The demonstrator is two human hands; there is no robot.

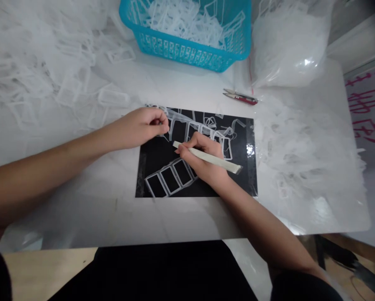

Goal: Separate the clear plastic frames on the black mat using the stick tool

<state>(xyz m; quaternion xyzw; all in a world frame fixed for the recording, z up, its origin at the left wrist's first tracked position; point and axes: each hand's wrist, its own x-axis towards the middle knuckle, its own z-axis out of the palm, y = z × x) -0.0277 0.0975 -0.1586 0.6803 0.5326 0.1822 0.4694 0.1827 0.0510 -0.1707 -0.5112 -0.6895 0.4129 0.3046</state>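
Two bare hands at work, one desk. On it, one black mat, with two strips of clear frames lying on it. Lower strip: three openings show well, part of a fourth by the right hand. Upper strip: slanting along the far half of the mat, partly covered by the right hand, so no sure count. Thin curled scraps lie near the mat's far right part, too tangled to count.

Left hand: over the mat's far left corner, at the end of the upper strip. Fingers curled in, thumb and forefinger tips close together; cannot tell whether they pinch the strip. Forearm reaches in low from the left.

Right hand: gripping one pale stick between thumb and fingers, pen-fashion. Stick points left, its butt jutting out over the wrist side. Hand sits between the two strips, forearm slanting in from the near right.

Around the mat: one blue basket of loose frames, one pair of red-handled snips, one bulging clear bag. Left, a heap of clear frames; right, a pile of clear plastic pieces; neither countable.
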